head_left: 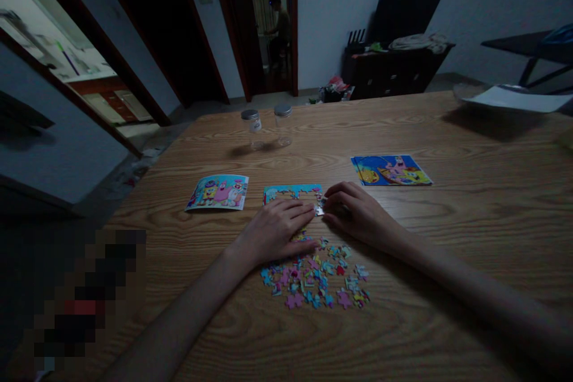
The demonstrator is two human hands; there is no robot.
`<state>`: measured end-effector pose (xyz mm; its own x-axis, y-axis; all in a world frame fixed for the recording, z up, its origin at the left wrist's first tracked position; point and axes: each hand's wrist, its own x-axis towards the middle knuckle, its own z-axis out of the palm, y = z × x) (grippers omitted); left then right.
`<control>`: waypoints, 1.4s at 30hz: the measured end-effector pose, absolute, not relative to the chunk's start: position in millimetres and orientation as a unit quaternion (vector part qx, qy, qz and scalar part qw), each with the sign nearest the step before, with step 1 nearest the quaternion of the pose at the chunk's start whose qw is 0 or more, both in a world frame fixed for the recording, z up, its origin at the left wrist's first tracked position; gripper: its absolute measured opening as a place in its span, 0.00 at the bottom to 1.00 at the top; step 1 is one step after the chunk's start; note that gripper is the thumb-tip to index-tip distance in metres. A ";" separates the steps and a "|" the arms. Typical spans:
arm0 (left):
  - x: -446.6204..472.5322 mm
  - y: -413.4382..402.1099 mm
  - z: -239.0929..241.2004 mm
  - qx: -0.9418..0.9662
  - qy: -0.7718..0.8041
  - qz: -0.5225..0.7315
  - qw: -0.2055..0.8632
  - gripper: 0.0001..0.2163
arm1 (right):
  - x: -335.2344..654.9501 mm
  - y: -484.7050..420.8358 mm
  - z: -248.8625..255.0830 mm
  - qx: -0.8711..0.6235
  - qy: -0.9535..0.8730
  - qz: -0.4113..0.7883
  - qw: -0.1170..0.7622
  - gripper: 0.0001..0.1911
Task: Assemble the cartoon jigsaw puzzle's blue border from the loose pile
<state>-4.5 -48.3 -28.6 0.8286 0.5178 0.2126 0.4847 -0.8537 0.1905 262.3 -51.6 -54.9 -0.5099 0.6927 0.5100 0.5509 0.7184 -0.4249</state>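
Head view: two hands at a partly built jigsaw puzzle (293,189) on a wooden surface (215,316).
The puzzle, bright blue along its far border with jagged inner edges around a brown gap, lies partly under the outstretched, flat fingers of the left hand (275,230); the right hand's (356,210) fingers curl at its right edge, whether gripping a piece cannot be told. Pink, blue and yellow loose pieces (310,279) spread nearer than the left fingers.

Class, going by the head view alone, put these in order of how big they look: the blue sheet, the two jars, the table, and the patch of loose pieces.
1. Table
2. Loose pieces, taken together
3. Blue sheet
4. Left jar and right jar: too alike to rank
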 end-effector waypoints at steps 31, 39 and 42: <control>-4.7 -48.3 -26.9 0.955 0.263 0.120 0.061 0.28 | 261.1 -60.3 -40.4 -0.391 -0.887 0.037 0.243 0.11; -4.7 -48.0 -28.1 0.954 0.265 0.125 0.066 0.28 | 264.3 -53.9 -45.5 -0.373 -0.893 0.049 0.247 0.05; -4.3 -48.2 -27.1 0.954 0.264 0.123 0.063 0.28 | 261.2 -56.1 -44.7 -0.397 -0.883 0.042 0.248 0.10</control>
<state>-4.3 -48.2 -27.1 0.8297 0.5203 0.2024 0.4892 -0.8522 0.1855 261.2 -56.1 -44.7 -0.5611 0.7219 0.4050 0.6807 0.6808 -0.2705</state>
